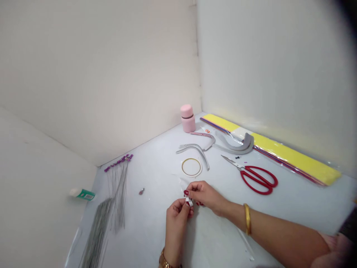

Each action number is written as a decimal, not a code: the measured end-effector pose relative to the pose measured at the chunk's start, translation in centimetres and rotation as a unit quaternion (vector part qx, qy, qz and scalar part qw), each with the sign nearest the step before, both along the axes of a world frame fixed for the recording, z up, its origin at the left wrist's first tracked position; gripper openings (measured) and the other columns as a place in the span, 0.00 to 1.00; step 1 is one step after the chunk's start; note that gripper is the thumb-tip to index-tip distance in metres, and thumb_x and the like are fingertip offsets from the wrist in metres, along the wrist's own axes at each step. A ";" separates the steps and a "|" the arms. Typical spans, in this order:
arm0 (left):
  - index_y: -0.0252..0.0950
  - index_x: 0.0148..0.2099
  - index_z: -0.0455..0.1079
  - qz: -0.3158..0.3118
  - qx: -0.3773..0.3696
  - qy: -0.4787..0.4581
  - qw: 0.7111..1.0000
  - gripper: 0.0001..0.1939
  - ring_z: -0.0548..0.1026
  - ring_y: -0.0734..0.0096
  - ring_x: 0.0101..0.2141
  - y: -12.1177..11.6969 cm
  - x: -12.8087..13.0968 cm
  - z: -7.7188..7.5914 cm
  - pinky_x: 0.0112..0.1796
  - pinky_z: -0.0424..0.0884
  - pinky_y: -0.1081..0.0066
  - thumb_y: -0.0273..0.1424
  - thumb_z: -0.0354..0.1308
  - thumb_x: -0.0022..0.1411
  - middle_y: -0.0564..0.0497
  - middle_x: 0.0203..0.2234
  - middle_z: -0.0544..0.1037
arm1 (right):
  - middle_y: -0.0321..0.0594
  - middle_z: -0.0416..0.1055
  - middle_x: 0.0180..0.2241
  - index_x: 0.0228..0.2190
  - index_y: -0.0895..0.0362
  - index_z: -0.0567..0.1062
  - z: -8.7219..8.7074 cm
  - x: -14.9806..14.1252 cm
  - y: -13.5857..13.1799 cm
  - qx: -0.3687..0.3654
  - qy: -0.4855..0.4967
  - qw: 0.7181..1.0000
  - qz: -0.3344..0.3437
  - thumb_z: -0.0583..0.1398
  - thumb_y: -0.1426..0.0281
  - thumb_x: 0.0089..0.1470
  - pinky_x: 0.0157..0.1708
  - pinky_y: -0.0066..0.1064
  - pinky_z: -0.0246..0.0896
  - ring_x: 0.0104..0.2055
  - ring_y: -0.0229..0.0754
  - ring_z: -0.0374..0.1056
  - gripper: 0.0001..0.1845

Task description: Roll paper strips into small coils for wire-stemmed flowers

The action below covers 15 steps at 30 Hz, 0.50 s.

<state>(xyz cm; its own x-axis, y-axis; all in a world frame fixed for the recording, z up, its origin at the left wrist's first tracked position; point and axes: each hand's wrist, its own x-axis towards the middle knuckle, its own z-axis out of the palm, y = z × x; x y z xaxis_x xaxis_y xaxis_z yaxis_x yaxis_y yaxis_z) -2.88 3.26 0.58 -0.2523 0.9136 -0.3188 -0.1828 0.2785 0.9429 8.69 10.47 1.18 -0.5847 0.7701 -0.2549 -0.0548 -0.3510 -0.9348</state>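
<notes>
My left hand (177,214) pinches a small white piece (189,201) between thumb and fingers, low in the middle of the head view. Its exact kind is too small to make out; it looks folded or crumpled. From the right, my right hand (205,195) closes thumb and forefinger on the upper end of the same piece. The fingertips of both hands almost meet and cover part of it. Just beyond them lies a round ring of tape (192,167), with a thin clear strip (183,182) on the table near the right fingertips.
Red-handled scissors (258,179) lie to the right, before a long pack of yellow sheets (290,153). Grey curved strips (195,148) and a pink bottle (187,119) stand farther back. At left are wires (97,230), purple-tipped stems (118,178) and a green-white tube (85,194).
</notes>
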 end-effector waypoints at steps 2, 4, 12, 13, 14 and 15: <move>0.30 0.28 0.71 0.006 -0.007 0.001 1.000 0.11 0.66 0.79 0.19 0.1 0.1 -0.3 0.22 0.60 0.78 0.35 0.61 0.46 0.53 0.16 0.70 | 0.29 0.60 0.14 0.21 0.61 0.69 0.0 0.0 0.0 0.008 -0.003 1.000 0.002 0.62 0.61 0.43 0.15 0.20 0.42 0.15 0.27 0.50 0.15; 0.30 0.29 0.70 0.012 -0.011 0.007 1.000 0.11 0.66 0.78 0.19 0.2 0.1 -0.5 0.22 0.61 0.78 0.35 0.61 0.46 0.52 0.16 0.71 | 0.28 0.59 0.13 0.22 0.61 0.68 0.0 -0.1 0.1 0.015 -0.005 1.000 0.000 0.61 0.60 0.43 0.15 0.20 0.43 0.15 0.27 0.51 0.16; 0.31 0.29 0.70 -0.037 0.020 0.059 0.997 0.11 0.67 0.74 0.23 -0.4 0.4 0.2 0.26 0.64 0.75 0.35 0.53 0.54 0.49 0.20 0.73 | 0.27 0.57 0.15 0.22 0.59 0.65 0.1 -0.2 0.3 0.055 -0.001 0.998 -0.037 0.58 0.57 0.47 0.17 0.22 0.45 0.16 0.28 0.50 0.17; 0.31 0.29 0.69 -0.043 0.023 0.064 0.997 0.11 0.67 0.74 0.23 -0.5 0.4 0.3 0.27 0.64 0.74 0.34 0.52 0.55 0.49 0.20 0.73 | 0.27 0.57 0.14 0.22 0.59 0.65 0.0 -0.2 0.3 0.056 -0.003 0.998 -0.033 0.57 0.56 0.47 0.17 0.22 0.44 0.16 0.28 0.50 0.18; 0.31 0.29 0.69 -0.045 0.027 0.070 0.996 0.12 0.67 0.74 0.23 -0.5 0.5 0.4 0.27 0.64 0.74 0.34 0.51 0.56 0.49 0.21 0.73 | 0.28 0.57 0.14 0.22 0.59 0.65 0.0 -0.1 0.2 0.057 -0.005 0.998 -0.024 0.57 0.56 0.48 0.16 0.22 0.44 0.15 0.28 0.49 0.18; 0.31 0.29 0.69 -0.044 0.032 0.079 0.995 0.12 0.67 0.73 0.24 -0.5 0.5 0.5 0.28 0.64 0.74 0.34 0.50 0.57 0.49 0.21 0.73 | 0.28 0.58 0.14 0.22 0.59 0.65 -0.1 -0.1 0.2 0.057 -0.008 0.998 -0.013 0.57 0.55 0.47 0.16 0.22 0.43 0.15 0.28 0.50 0.19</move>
<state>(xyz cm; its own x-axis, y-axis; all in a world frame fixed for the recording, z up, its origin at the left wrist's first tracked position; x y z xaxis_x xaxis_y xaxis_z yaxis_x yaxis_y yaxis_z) -2.37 2.73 1.07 -0.2123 0.9514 -0.2230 -0.0090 0.2263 0.9740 8.54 10.64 1.08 -0.5616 0.8088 -0.1741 -0.0476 -0.2417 -0.9692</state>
